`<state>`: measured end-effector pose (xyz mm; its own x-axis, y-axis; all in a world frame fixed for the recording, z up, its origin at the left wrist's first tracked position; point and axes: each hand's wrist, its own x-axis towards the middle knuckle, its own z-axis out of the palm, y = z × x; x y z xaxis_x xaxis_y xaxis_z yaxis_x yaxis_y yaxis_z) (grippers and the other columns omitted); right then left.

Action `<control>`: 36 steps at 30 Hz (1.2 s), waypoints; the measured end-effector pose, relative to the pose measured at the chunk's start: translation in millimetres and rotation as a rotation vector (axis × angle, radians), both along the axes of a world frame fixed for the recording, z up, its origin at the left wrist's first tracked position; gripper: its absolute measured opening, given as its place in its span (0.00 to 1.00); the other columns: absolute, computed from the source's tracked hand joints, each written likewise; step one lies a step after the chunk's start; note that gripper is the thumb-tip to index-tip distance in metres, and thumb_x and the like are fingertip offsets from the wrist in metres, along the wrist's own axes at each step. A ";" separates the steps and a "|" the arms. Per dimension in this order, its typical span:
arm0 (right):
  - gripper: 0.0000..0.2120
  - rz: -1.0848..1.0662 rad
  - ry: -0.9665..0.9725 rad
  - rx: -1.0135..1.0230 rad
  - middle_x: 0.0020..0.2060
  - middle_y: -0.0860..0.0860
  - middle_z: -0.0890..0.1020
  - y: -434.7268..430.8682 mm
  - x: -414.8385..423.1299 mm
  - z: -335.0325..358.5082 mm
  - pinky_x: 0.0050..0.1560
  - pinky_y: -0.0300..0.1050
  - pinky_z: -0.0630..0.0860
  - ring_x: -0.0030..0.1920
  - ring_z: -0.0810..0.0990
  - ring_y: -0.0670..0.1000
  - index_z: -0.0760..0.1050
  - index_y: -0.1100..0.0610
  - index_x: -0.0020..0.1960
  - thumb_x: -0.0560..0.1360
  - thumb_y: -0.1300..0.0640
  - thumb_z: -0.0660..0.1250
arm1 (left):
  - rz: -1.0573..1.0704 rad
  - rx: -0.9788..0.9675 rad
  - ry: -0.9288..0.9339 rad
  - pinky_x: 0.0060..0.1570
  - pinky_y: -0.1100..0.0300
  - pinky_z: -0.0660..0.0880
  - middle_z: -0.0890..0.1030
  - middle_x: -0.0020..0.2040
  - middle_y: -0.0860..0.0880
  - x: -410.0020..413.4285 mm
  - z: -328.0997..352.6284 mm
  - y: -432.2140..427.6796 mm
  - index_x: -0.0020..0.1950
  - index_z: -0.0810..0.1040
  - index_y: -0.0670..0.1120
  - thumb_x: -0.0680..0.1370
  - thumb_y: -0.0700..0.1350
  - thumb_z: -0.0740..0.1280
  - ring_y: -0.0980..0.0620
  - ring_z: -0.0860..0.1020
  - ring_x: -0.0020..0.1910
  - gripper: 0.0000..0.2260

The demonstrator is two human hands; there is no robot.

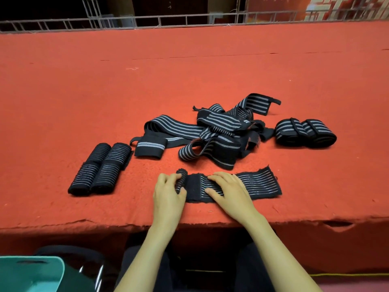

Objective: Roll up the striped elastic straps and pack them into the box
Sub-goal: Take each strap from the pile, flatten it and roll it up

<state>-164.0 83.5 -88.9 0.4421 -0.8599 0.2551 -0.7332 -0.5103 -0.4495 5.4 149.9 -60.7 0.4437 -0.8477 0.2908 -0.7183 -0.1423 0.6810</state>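
A black strap with thin grey stripes (256, 183) lies flat near the table's front edge, its left end wound into a small roll (181, 179). My left hand (168, 193) curls its fingers and thumb round that roll. My right hand (228, 191) presses flat on the strap just right of the roll. Rolled straps (99, 169) lie side by side to the left. Two more rolled straps (305, 132) sit at the right. A tangled pile of unrolled striped straps (202, 133) lies behind my hands. A teal box (31, 272) stands at the bottom left, below the table.
The table is covered in red felt (147, 81) with a frayed front edge. A metal railing (168, 22) runs along the far side. My dark-clothed legs show under the table edge. A yellow cord (347, 275) lies on the floor at right.
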 end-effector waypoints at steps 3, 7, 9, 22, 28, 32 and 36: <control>0.22 -0.021 0.009 0.015 0.65 0.41 0.71 -0.1 -7.7 2.1 0.75 0.47 0.51 0.68 0.65 0.43 0.71 0.47 0.68 0.77 0.41 0.62 | -0.091 -0.029 -0.059 0.57 0.64 0.65 0.74 0.51 0.48 -12.6 -7.4 -5.2 0.58 0.80 0.41 0.73 0.40 0.71 0.49 0.73 0.54 0.14; 0.23 -0.041 0.009 0.023 0.66 0.41 0.71 -0.7 -16.4 2.6 0.75 0.46 0.48 0.69 0.64 0.43 0.70 0.47 0.68 0.76 0.40 0.62 | -0.214 -0.003 0.024 0.58 0.66 0.64 0.77 0.55 0.48 -11.6 -2.4 -8.9 0.60 0.80 0.42 0.77 0.40 0.66 0.50 0.74 0.56 0.11; 0.23 -0.038 0.011 0.026 0.66 0.41 0.70 -0.3 -17.1 2.6 0.75 0.45 0.47 0.69 0.64 0.43 0.70 0.47 0.68 0.76 0.39 0.61 | -0.259 0.041 0.130 0.57 0.66 0.68 0.77 0.55 0.48 -5.3 2.4 -8.7 0.65 0.76 0.45 0.76 0.32 0.64 0.52 0.75 0.53 0.19; 0.31 -0.167 0.049 0.058 0.65 0.42 0.71 -8.2 -43.2 8.0 0.74 0.51 0.48 0.70 0.63 0.46 0.71 0.46 0.67 0.71 0.30 0.59 | -0.065 0.099 0.081 0.55 0.56 0.68 0.73 0.53 0.48 -24.5 3.0 -13.0 0.58 0.72 0.44 0.71 0.39 0.69 0.49 0.73 0.53 0.17; 0.39 -0.253 0.038 0.052 0.63 0.46 0.74 -11.2 -58.5 4.2 0.73 0.53 0.56 0.68 0.66 0.49 0.73 0.49 0.65 0.65 0.27 0.50 | -0.161 -0.045 -0.201 0.52 0.55 0.68 0.74 0.51 0.43 -55.0 -6.0 -16.1 0.51 0.75 0.39 0.67 0.33 0.71 0.43 0.72 0.50 0.14; 0.34 -0.492 -0.034 0.017 0.62 0.56 0.73 -15.4 -79.2 2.7 0.68 0.57 0.62 0.67 0.65 0.59 0.72 0.56 0.66 0.70 0.33 0.63 | -0.262 -0.059 -0.180 0.54 0.62 0.68 0.73 0.53 0.48 -54.3 -10.0 -16.5 0.55 0.76 0.41 0.72 0.45 0.71 0.50 0.69 0.53 0.14; 0.23 -0.709 -0.128 0.069 0.55 0.59 0.76 -15.9 -99.4 7.7 0.60 0.55 0.64 0.60 0.68 0.62 0.72 0.59 0.61 0.73 0.47 0.70 | -0.352 -0.015 -0.032 0.59 0.68 0.62 0.75 0.53 0.52 -58.0 -5.8 -16.3 0.56 0.81 0.43 0.77 0.53 0.63 0.55 0.69 0.54 0.16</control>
<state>-263.4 67.7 -81.2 -0.2582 -0.9447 0.2022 -0.8166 0.1015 -0.5683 -52.5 133.6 -66.6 0.1155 -0.9427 0.3129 -0.7425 0.1273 0.6577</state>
